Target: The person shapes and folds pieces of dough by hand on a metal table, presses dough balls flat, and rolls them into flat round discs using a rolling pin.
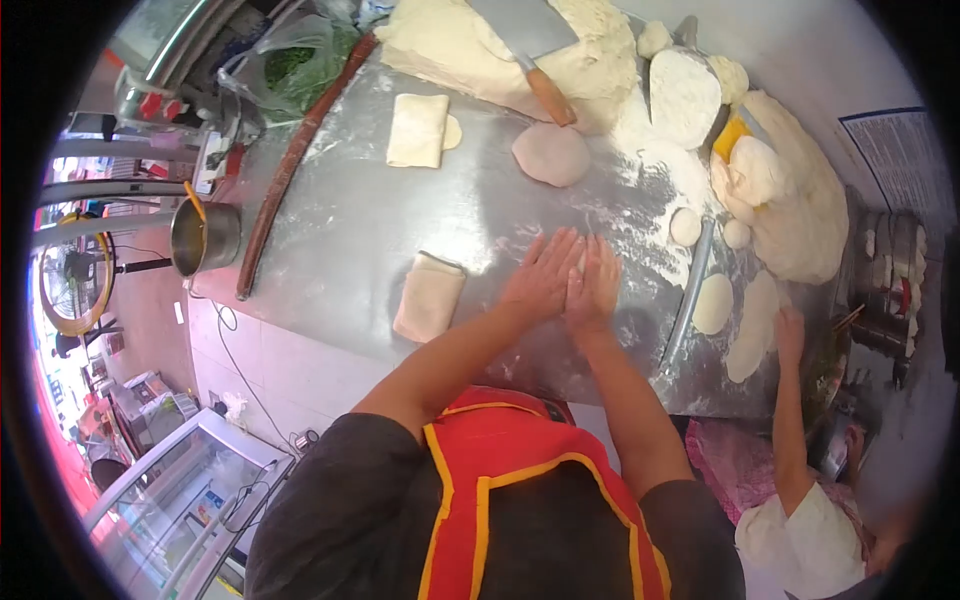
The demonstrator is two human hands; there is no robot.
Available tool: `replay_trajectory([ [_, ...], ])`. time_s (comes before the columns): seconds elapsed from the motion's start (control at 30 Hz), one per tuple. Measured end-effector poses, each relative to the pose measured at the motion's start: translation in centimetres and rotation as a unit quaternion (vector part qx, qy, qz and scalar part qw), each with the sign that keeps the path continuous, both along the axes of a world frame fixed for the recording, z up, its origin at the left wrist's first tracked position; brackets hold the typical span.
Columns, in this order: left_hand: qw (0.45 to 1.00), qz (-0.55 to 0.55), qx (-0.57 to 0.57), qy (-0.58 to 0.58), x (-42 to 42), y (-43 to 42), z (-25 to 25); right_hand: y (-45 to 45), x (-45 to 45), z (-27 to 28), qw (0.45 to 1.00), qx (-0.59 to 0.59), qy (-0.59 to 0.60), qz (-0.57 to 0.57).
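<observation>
My left hand (542,272) lies flat on the metal table (350,230), fingers stretched out. Beside it, touching at the palm, my right hand (594,283) is also flat with its fingers extended. Anything under the two hands is mostly hidden; a small pale bit shows between them. Beyond them sits a round pinkish dough piece (552,155). To the left is a folded dough rectangle (430,298), and farther up another folded piece (417,131) rests on a small round one. White flour (675,170) is scattered to the right of my hands.
A big dough mass (430,45) carries a wood-handled scraper (545,90). A long rolling pin (300,150) lies left, a grey rod (690,295) right. At the right edge, a co-worker's hand (789,330) touches a flat oval dough (752,325). A metal pot (222,240) stands left.
</observation>
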State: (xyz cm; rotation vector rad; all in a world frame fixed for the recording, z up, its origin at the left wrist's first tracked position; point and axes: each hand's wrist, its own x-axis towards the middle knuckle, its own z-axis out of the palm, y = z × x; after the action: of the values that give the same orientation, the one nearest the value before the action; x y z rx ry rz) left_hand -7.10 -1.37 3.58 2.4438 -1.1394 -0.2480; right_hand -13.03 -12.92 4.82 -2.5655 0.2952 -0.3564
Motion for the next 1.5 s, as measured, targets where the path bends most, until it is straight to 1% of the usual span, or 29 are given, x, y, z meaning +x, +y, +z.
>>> replay_trajectory([
  [0.07,1.0,0.003,0.007,0.005,0.2,-0.3,0.0,-0.5,0.2,-0.4,1.0,-0.007,-0.001,0.007],
  [0.17,0.996,-0.014,-0.07,0.058,0.8,0.6,-0.3,-1.7,0.3,0.5,0.998,0.025,0.048,0.026],
  [0.2,0.964,0.039,-0.21,0.159,1.6,1.8,-0.7,-2.0,0.0,0.8,0.994,0.09,0.043,-0.034],
  [0.23,0.899,0.086,-0.343,0.258,2.5,3.9,-1.2,-2.3,-0.7,1.2,0.982,0.157,0.04,-0.096],
  [0.27,0.935,0.167,-0.28,0.138,5.2,5.7,-1.0,-2.7,-1.0,1.3,0.961,0.223,0.038,-0.16],
  [0.3,0.945,0.255,-0.201,0.031,7.9,7.4,-0.8,-3.3,-1.0,1.1,0.943,0.274,0.068,-0.176],
  [0.33,0.913,0.344,-0.213,-0.059,11.5,9.3,-0.7,-3.9,-1.1,0.8,0.921,0.324,0.101,-0.19],
  [0.37,0.884,0.404,-0.23,-0.049,14.2,11.0,2.8,-4.2,-1.1,0.7,0.896,0.371,0.134,-0.203],
  [0.4,0.858,0.458,-0.192,-0.133,17.3,12.4,1.5,-4.2,-0.4,1.6,0.883,0.389,0.175,-0.194],
  [0.47,0.829,0.502,-0.247,-0.018,22.6,14.9,-0.4,-4.4,1.4,4.3,0.853,0.42,0.258,-0.174],
  [0.53,0.834,0.495,-0.135,0.204,25.1,14.5,3.4,-4.7,2.1,4.4,0.854,0.421,0.285,-0.114],
  [0.57,0.817,0.479,-0.074,0.312,25.7,14.4,4.7,-4.7,2.3,4.4,0.852,0.421,0.299,-0.085],
  [0.67,0.706,0.438,-0.277,0.483,26.3,13.6,3.0,-4.0,1.4,3.8,0.964,0.214,0.155,0.019],
  [0.7,0.718,0.414,-0.306,0.468,25.8,13.4,2.5,-3.4,2.0,5.8,0.916,0.331,0.225,-0.029],
  [0.77,0.74,0.365,-0.36,0.435,23.8,12.9,2.1,-3.6,2.9,5.3,0.859,0.445,0.245,-0.069],
  [0.87,0.684,0.357,-0.443,0.457,21.4,12.9,4.3,-2.1,6.4,5.2,0.795,0.549,0.228,-0.12],
  [0.9,0.637,0.383,-0.472,0.475,20.8,13.7,4.6,-0.9,8.2,5.2,0.778,0.574,0.216,-0.135],
  [0.97,0.536,0.427,-0.523,0.507,20.1,15.9,4.9,2.0,12.0,4.9,0.783,0.573,0.216,-0.112],
  [1.03,0.475,0.422,-0.573,0.517,19.4,19.8,5.3,4.7,16.0,1.5,0.761,0.609,0.215,-0.061],
  [1.07,0.488,0.393,-0.589,0.51,19.3,22.1,4.8,6.7,17.4,0.6,0.74,0.651,0.167,-0.026],
  [1.1,0.522,0.379,-0.579,0.498,18.7,23.6,6.9,8.8,19.9,2.1,0.719,0.656,0.216,-0.073],
  [1.17,0.496,0.392,-0.586,0.507,18.5,26.7,7.3,11.9,22.4,-0.5,0.63,0.766,0.129,-0.007],
  [1.2,0.535,0.369,-0.584,0.486,18.0,27.3,8.2,11.9,22.3,0.5,0.693,0.708,0.134,0.008],
  [1.23,0.575,0.406,-0.547,0.454,17.3,26.9,10.4,12.1,21.9,2.5,0.75,0.645,0.141,0.023],
  [1.27,0.573,0.41,-0.538,0.462,16.9,27.1,10.1,12.1,21.1,3.7,0.801,0.578,0.148,0.037],
  [1.33,0.568,0.42,-0.525,0.475,16.3,27.6,8.9,9.5,16.7,2.9,0.95,0.308,0.04,0.044],
  [1.37,0.551,0.407,-0.536,0.493,15.5,27.1,8.6,7.3,14.4,2.6,0.987,0.156,-0.011,0.046],
  [1.43,0.517,0.383,-0.554,0.528,13.9,25.3,8.0,1.7,10.7,3.1,0.991,0.129,-0.012,-0.036],
  [1.5,0.52,0.353,-0.538,0.562,12.5,23.4,7.6,-4.4,7.4,1.2,0.991,-0.038,-0.001,-0.131],
])
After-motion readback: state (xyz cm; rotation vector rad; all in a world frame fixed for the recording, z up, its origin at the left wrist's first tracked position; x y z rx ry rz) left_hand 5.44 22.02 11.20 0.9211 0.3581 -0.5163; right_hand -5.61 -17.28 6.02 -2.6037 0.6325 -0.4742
